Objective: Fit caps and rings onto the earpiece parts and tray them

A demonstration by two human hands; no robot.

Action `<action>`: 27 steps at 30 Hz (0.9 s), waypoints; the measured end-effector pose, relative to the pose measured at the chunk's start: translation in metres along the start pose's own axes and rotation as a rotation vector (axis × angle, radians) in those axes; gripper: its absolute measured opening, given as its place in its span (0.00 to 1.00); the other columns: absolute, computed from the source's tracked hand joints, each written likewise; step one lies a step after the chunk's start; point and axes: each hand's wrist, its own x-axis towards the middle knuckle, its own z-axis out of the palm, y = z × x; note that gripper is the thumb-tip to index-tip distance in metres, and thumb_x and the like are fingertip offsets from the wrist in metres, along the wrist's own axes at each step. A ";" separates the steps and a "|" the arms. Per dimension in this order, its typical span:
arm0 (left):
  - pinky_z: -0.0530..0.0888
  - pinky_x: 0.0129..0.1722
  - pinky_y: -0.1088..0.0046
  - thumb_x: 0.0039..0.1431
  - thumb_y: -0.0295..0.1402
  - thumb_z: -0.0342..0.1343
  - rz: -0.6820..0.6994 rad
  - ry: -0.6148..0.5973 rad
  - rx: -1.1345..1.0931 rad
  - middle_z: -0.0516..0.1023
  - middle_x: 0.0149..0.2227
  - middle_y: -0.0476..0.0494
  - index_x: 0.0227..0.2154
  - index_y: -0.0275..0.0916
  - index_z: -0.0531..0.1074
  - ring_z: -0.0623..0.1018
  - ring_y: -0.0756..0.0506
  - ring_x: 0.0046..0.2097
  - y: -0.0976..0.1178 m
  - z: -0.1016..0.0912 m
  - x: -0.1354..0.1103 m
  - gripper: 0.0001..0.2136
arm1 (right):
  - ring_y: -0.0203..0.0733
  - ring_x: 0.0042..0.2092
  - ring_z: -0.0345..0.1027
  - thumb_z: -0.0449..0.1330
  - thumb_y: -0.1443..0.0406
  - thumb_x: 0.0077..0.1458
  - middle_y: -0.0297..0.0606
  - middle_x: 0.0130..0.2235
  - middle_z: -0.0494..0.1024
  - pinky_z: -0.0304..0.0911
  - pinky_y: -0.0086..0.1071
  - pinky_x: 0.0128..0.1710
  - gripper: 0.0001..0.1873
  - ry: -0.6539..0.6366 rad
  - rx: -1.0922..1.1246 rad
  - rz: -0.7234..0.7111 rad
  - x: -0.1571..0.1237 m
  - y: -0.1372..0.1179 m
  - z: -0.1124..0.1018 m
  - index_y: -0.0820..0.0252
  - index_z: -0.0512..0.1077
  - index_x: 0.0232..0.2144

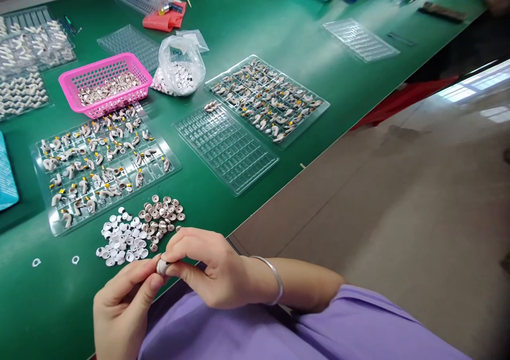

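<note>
Between my fingertips, just past the table's front edge, is a small round whitish part [162, 267]. My left hand [127, 301] pinches it from the left, thumb and forefinger closed. From the right, my right hand [207, 267] grips the same part with thumb and fingers; a bangle circles that wrist. Right beyond my hands lie a pile of white round discs [123, 240] and a pile of beige-brown ring-shaped caps [161, 214]. Fingers hide most of the held part.
Clear trays [175, 161] hold rows of curved beige pieces. A pink basket [67, 84] contains beige caps, and beside it stands a plastic bag [195, 57] of white discs. A compartment tray [239, 163] has a few caps in one corner. Two thin rings [75, 260] lie left.
</note>
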 end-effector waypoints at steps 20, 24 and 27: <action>0.78 0.41 0.84 0.55 0.19 0.62 0.437 -0.048 0.266 0.83 0.41 0.52 0.43 0.47 0.80 0.82 0.52 0.38 0.011 0.002 -0.004 0.17 | 0.34 0.32 0.70 0.57 0.73 0.61 0.42 0.30 0.76 0.71 0.25 0.34 0.03 0.048 -0.001 -0.081 -0.003 0.001 0.001 0.65 0.70 0.35; 0.79 0.39 0.84 0.54 0.24 0.64 0.342 -0.035 0.207 0.84 0.38 0.54 0.39 0.49 0.81 0.83 0.52 0.36 0.015 0.001 -0.002 0.13 | 0.35 0.33 0.70 0.55 0.72 0.63 0.43 0.32 0.76 0.72 0.26 0.35 0.04 0.027 -0.053 -0.121 -0.003 0.001 0.000 0.66 0.71 0.36; 0.79 0.37 0.86 0.54 0.28 0.66 0.194 -0.014 0.139 0.85 0.36 0.55 0.37 0.51 0.82 0.83 0.52 0.35 0.015 0.002 -0.001 0.10 | 0.35 0.34 0.71 0.55 0.73 0.63 0.43 0.32 0.77 0.72 0.26 0.37 0.05 0.007 -0.049 -0.139 -0.001 0.001 -0.003 0.66 0.71 0.36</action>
